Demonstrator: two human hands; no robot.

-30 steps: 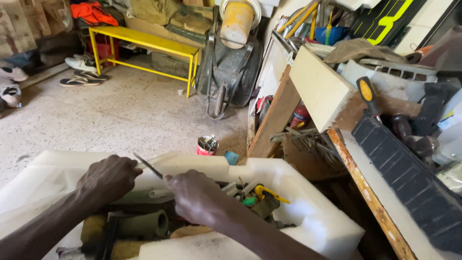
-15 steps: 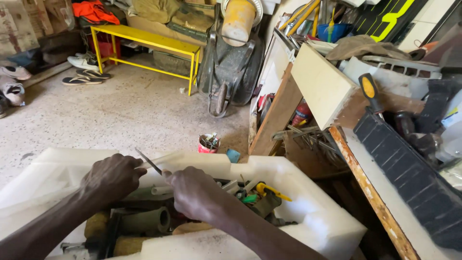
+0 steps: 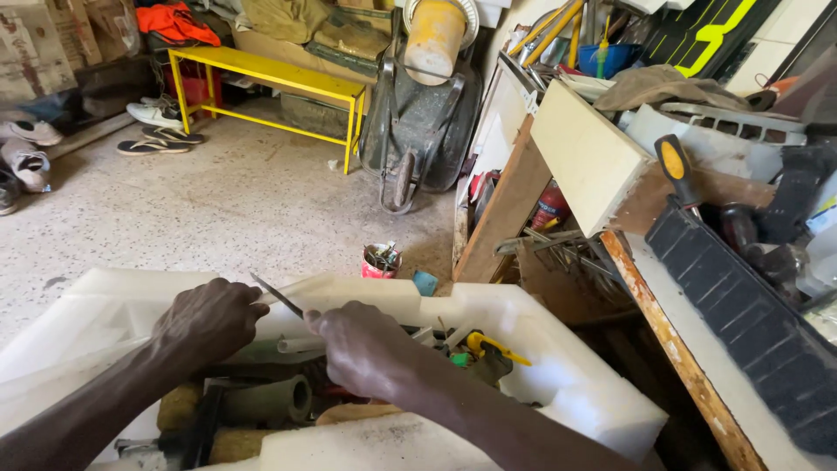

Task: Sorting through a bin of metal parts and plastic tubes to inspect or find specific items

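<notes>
Over the white foam box (image 3: 558, 375), our left hand (image 3: 207, 323) and right hand (image 3: 362, 344) pinch opposite ends of a thin blade (image 3: 277, 295), slanting between them.

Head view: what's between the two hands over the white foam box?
A thin dark metal blade spans the gap between left hand and right hand, above the white foam box, in the head view.

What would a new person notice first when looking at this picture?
First come the two hands in the foreground: the left hand and the right hand are at the two ends of a thin blade above a white foam box full of tools and pipe pieces. Behind, a bright yellow bench stands on the floor, with a dark wheelbarrow leaning upright to its right.
</notes>
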